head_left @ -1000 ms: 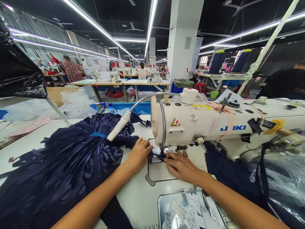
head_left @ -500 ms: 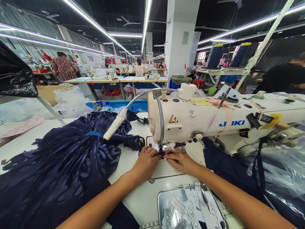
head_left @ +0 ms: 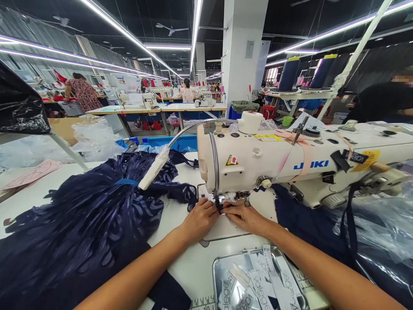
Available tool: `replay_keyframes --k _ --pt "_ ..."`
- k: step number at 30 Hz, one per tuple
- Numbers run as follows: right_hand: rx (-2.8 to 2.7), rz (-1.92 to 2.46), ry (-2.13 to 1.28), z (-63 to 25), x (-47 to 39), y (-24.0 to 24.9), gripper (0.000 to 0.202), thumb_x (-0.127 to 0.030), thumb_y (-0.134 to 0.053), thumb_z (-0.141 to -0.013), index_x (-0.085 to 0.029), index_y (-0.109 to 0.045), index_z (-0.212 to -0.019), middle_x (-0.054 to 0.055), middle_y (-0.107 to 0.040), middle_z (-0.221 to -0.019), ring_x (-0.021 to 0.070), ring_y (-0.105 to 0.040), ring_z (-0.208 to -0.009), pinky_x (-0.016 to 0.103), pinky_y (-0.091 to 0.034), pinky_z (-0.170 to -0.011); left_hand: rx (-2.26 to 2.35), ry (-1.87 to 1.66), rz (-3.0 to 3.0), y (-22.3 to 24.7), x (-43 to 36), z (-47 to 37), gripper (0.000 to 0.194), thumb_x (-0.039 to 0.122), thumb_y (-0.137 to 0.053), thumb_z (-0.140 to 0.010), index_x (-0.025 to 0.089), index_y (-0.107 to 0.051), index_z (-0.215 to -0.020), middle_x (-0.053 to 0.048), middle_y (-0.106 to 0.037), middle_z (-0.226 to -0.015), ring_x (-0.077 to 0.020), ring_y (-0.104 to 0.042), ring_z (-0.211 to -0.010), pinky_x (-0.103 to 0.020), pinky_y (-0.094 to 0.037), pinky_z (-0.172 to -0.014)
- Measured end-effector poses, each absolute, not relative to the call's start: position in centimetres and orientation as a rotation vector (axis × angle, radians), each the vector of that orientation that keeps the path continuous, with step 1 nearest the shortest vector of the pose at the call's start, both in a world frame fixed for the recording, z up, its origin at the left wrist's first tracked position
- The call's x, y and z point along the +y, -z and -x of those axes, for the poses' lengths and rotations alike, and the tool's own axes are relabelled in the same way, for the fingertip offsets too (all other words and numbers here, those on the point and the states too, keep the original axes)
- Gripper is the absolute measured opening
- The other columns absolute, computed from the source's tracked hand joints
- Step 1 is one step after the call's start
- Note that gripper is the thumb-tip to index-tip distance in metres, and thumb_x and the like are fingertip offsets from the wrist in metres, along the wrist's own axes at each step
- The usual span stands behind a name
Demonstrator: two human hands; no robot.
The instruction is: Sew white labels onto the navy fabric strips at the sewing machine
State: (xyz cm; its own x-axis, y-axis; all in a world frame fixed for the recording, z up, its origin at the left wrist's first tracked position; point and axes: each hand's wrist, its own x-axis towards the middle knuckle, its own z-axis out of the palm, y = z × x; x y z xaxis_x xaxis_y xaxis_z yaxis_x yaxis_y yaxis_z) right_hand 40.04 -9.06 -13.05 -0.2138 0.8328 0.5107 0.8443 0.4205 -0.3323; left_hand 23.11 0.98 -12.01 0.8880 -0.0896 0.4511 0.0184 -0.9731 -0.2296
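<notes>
Presumably for steady feeding, the bare, half-curled left hand (head_left: 201, 218) and right hand (head_left: 246, 218) flank a small navy cloth piece (head_left: 219, 206) beneath the cream metal sewing machine (head_left: 240, 161), whether pinching or pressing I can't tell.

The dark ceiling (head_left: 151, 26) is crossed by tube lights (head_left: 195, 34) and hung with fans (head_left: 171, 31); far worktops (head_left: 180, 106) are ranged left of a pale pillar (head_left: 240, 56); the left side is lined with grey curtains (head_left: 48, 34).

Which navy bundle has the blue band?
The patterned bundle left of the sewing machine: the blue band gathers its middle. The navy fabric on the right shows none.
</notes>
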Motion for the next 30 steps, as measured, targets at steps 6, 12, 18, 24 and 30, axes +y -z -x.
replay_keyframes --k 6,12,18,24,30 --pt "-2.235 1.452 0.203 -40.0 -9.5 12.7 0.029 -0.008 -0.044 -0.081 -0.016 -0.063 -0.101 0.01 -0.061 -0.099 0.019 -0.058 -0.082 0.033 -0.05 -0.073 -0.038 0.672 2.889 12.1 0.8 -22.5 0.021 0.012 -0.04 -0.085 0.014 -0.06 -0.077 -0.005 -0.062 -0.082 -0.0184 -0.054 -0.082 -0.035 -0.037 -0.08" --pt "-2.291 1.478 0.357 -39.7 -10.0 12.6 0.031 -0.006 -0.046 -0.078 -0.013 -0.061 -0.104 0.013 -0.06 -0.106 0.0244 -0.058 -0.088 0.036 -0.052 -0.069 -0.176 0.552 3.027 12.4 0.4 -20.7 0.03 0.011 -0.046 -0.081 0.017 -0.056 -0.108 -0.007 -0.059 -0.115 -0.0203 -0.051 -0.108 -0.045 -0.02 -0.102" --pt "-2.273 1.477 0.379 -39.4 -10.1 12.3 0.03 -0.005 -0.044 -0.078 -0.013 -0.061 -0.102 0.013 -0.06 -0.105 0.0236 -0.058 -0.086 0.035 -0.052 -0.069 -0.232 0.409 3.106 11.6 0.3 -20.5 0.036 0.01 -0.044 -0.08 0.019 -0.053 -0.114 -0.008 -0.054 -0.122 -0.0205 -0.047 -0.115 -0.048 -0.018 -0.104" --pt "-2.256 1.48 0.388 -39.3 -10.1 12.3 0.031 -0.006 -0.043 -0.079 -0.012 -0.061 -0.103 0.013 -0.06 -0.105 0.0238 -0.058 -0.085 0.036 -0.052 -0.07 -0.233 0.378 3.142 11.3 0.6 -20.6 0.038 0.009 -0.044 -0.079 0.018 -0.053 -0.114 -0.008 -0.053 -0.123 -0.0219 -0.046 -0.116 -0.05 -0.019 -0.103" --pt "-2.26 1.465 0.412 -39.4 -10.1 12.7 0.029 -0.009 -0.041 -0.082 -0.012 -0.06 -0.103 0.012 -0.06 -0.104 0.0228 -0.057 -0.087 0.036 -0.052 -0.074 -0.236 0.361 3.152 11.6 0.8 -20.6 0.04 0.007 -0.047 -0.076 0.019 -0.053 -0.114 -0.008 -0.053 -0.124 -0.0222 -0.046 -0.116 -0.05 -0.019 -0.103"
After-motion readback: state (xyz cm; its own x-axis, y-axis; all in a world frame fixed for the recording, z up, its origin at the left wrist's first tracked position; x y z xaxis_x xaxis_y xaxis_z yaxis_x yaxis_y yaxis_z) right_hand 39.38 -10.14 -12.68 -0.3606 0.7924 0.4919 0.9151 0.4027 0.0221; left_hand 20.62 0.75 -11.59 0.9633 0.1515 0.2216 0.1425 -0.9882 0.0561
